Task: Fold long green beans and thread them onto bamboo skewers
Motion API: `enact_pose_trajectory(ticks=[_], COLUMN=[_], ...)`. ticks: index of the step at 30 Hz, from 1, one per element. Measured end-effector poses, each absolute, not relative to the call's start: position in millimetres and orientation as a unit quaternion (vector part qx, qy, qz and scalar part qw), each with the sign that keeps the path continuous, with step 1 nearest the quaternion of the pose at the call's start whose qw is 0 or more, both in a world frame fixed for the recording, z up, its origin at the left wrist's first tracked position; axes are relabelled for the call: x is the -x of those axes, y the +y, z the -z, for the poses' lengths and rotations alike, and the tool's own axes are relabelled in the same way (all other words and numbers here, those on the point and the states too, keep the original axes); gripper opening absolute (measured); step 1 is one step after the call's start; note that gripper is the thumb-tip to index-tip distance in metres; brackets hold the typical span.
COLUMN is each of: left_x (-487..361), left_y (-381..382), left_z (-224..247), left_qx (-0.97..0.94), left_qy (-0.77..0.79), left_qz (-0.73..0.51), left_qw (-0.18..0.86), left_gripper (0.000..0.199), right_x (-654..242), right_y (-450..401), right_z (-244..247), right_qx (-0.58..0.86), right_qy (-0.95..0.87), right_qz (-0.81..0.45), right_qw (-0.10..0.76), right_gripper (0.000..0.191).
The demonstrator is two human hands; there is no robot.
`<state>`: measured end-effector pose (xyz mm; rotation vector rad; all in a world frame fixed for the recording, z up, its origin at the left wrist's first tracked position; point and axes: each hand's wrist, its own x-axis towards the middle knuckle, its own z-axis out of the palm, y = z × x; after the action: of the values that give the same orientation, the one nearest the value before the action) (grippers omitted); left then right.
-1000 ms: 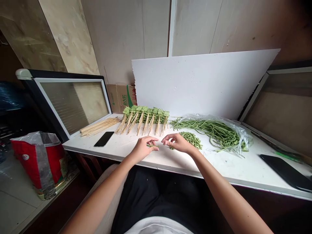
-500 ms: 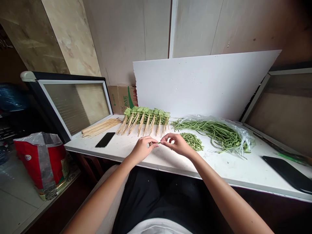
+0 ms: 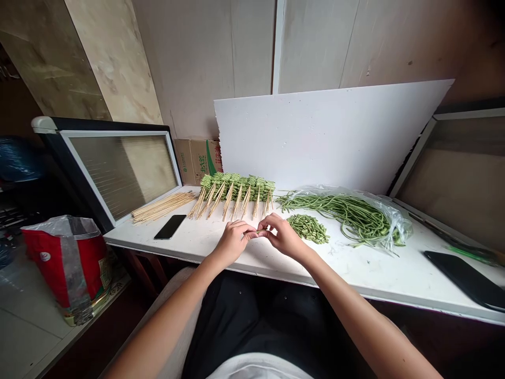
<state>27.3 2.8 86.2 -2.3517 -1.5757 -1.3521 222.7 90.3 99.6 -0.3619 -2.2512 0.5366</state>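
My left hand (image 3: 234, 241) and my right hand (image 3: 283, 237) meet above the white table (image 3: 221, 252), fingertips pinched on a small piece of green bean (image 3: 259, 231) between them. Most of the piece is hidden by the fingers. Just right of my right hand lies a heap of short cut bean pieces (image 3: 310, 228). Behind the hands, skewered beans (image 3: 239, 185) are stacked in a row, their wooden sticks pointing toward me. Long green beans (image 3: 351, 210) spill from a clear plastic bag (image 3: 401, 226) on the right.
Loose wooden skewers (image 3: 163, 207) and a phone (image 3: 170, 227) lie on the left. A black tray-like object (image 3: 465, 279) is at the right edge. A white board (image 3: 323, 137) stands behind, and a red bag (image 3: 51, 263) is on the floor.
My right hand has moved slightly left, closer to my left hand, and its fingers have closed further around the bean piece. My left hand is almost unmoved.
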Motion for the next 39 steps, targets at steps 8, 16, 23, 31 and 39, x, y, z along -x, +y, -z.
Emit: enact_pose_trajectory(ticks=[8, 16, 23, 31, 39], left_x=[-33.4, -28.4, -25.2, -18.0, -9.7], left_y=[-1.5, -1.5, -0.1, 9.0, 17.6], left_z=[-90.4, -84.1, -89.3, -85.1, -79.4], left_qx=[0.766, 0.761, 0.713, 0.603, 0.525], left_qy=[-0.489, -0.472, -0.463, -0.462, -0.458], left_qz=[0.415, 0.410, 0.456, 0.535, 0.579], left_qw=[-0.033, -0.173, -0.263, -0.370, -0.422], left_gripper=[0.023, 0.024, 0.025, 0.042, 0.047], right_x=[-224.5, -228.9, -244.1, -260.3, -261.2], right_y=[84.7, 81.9, 105.8, 158.9, 157.8], right_z=[-104.6, -112.3, -115.1, -69.6, -66.6], right_qx=[0.103, 0.066, 0.117, 0.250, 0.262], right_qy=[-0.894, -0.904, -0.881, -0.922, -0.926], right_qz=[-0.222, -0.296, -0.305, -0.098, -0.106], right_qw=[0.376, 0.302, 0.342, 0.281, 0.250], right_gripper=[0.027, 0.016, 0.027, 0.019, 0.013])
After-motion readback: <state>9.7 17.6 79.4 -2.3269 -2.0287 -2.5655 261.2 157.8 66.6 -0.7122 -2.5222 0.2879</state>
